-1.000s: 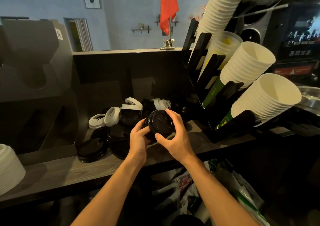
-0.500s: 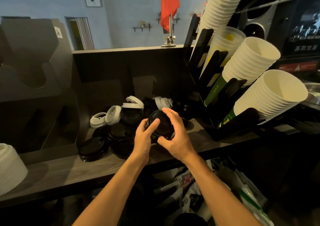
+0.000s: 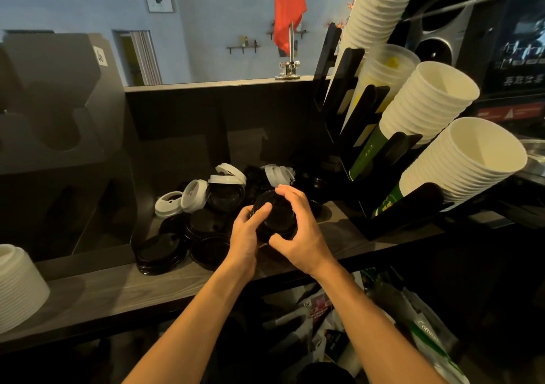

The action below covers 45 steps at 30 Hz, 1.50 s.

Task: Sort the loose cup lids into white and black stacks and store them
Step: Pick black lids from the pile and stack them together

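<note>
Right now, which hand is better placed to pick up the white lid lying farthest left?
Probably the left hand: that white lid lies on its side of the pile, while the right hand would have to cross the black lid stack both hands grip.

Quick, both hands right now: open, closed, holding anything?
Left hand: closed, fingers curled round the left side of the black lids.
Right hand: closed, gripping the same black lids from the right.
</note>
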Motion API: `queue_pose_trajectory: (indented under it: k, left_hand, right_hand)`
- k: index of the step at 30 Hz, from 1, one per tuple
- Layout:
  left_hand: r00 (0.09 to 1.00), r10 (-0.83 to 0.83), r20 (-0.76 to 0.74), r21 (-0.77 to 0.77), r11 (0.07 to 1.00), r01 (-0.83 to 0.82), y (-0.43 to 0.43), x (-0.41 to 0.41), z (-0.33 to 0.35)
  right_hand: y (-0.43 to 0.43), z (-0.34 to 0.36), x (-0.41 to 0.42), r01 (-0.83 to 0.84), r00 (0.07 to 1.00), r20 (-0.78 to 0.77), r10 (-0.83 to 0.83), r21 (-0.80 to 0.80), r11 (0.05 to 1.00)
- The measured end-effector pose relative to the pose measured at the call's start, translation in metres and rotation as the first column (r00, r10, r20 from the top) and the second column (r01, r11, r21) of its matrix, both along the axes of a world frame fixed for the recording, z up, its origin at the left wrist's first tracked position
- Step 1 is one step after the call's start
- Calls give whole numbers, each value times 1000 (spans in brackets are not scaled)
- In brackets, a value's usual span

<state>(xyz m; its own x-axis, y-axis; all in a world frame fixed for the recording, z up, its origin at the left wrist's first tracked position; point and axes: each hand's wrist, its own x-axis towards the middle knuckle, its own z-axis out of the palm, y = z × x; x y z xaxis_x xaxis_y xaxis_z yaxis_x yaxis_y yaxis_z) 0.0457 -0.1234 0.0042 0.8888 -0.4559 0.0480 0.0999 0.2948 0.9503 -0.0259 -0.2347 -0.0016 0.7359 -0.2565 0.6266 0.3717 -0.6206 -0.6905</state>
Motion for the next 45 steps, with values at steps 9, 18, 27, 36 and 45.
queue_pose_trajectory:
  k: [9, 18, 27, 36, 45]
  left_hand:
    - [996, -46, -78, -94, 995, 38, 2, 3, -1]
    - [993, 61, 102, -5, 998, -61, 0, 2, -3]
    - [955, 129, 265, 10, 991, -136, 7, -11, 11]
    - [964, 105, 242, -16, 994, -105, 80, 19, 49]
    - [785, 465, 409, 14, 857, -515, 122, 64, 25]
  right_hand:
    - [1, -6, 7, 56, 997, 56, -50, -108, 993]
    - [-3, -3, 4, -49, 998, -24, 57, 278, 959]
    - [-1, 11, 1, -10, 999, -34, 31, 494, 869]
    - [38, 50, 29, -205, 959, -73, 275, 492, 846]
    - [55, 38, 103, 88, 866, -352, -356, -593, 801]
